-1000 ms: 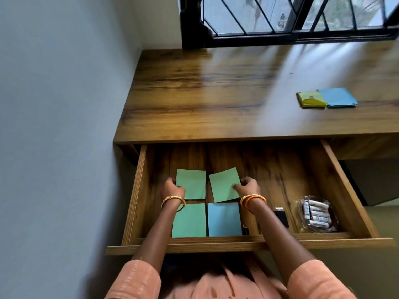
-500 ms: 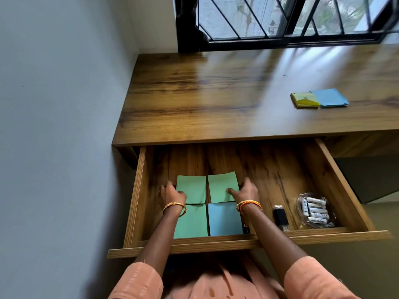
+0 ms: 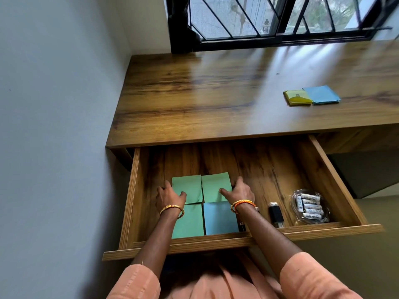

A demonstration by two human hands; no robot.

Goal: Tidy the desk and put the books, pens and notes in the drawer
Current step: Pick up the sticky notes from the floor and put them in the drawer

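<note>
Reaching into the open drawer (image 3: pixel 336 186), the left hand (image 3: pixel 170 197) and right hand (image 3: pixel 238 194) press spread fingers on two green notes (image 3: pixel 203 187). Batteries (image 3: pixel 309 207) lie near; two pads (image 3: pixel 311 97) remain on the tabletop (image 3: pixel 216 93).

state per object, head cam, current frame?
drawer: pulled open
back-left green note: flat in drawer, left hand resting on it
back-right green note: flat, right hand resting on it
front green note: flat
blue note: flat
yellow pad: on desk
blue pad: on desk
battery bag: in drawer
</note>
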